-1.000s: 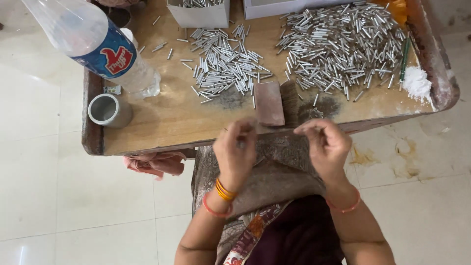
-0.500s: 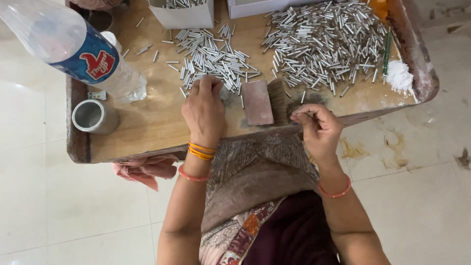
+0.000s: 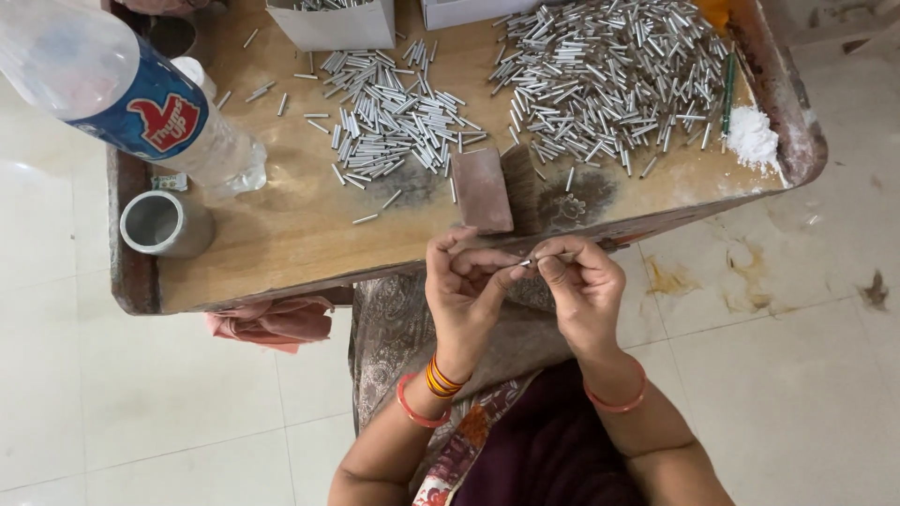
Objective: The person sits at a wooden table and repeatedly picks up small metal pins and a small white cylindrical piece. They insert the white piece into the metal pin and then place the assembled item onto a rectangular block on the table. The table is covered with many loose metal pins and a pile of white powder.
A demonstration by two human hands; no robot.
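Half a second earlier the left hand (image 3: 466, 286) was stretched out onto the table (image 3: 281, 234), its fingers laid on the nearer heap of metal tubes; it has since been drawn back over the table's near edge and brought against the right hand (image 3: 583, 281). The right hand has been moved only slightly, toward nine o'clock, to meet it.

One small metal tube (image 3: 525, 262) is now held between the two hands, just off the table's near edge and above the lap. The left grip is pressed together on one end of it, thumb against forefinger; the right grip is pinched on the other end in the same way.

Two heaps of loose tubes are seen on the table — a smaller heap (image 3: 394, 122) at about eleven o'clock from the hands and a larger heap (image 3: 609, 84) at about one o'clock. The tubes in each are too many to be counted. Two white boxes are set along the far edge, one (image 3: 337, 23) partly filled with tubes and one (image 3: 469, 11) cut off by the frame. One reddish block (image 3: 483, 190) lies at twelve o'clock from the hands, a dark brush (image 3: 523, 187) touching it. One plastic bottle (image 3: 122, 89) and one metal cup (image 3: 164, 223) stand at ten o'clock. One mound of white powder (image 3: 752, 136) lies at two o'clock. Bangles are worn on both wrists — several on the left, one on the right.
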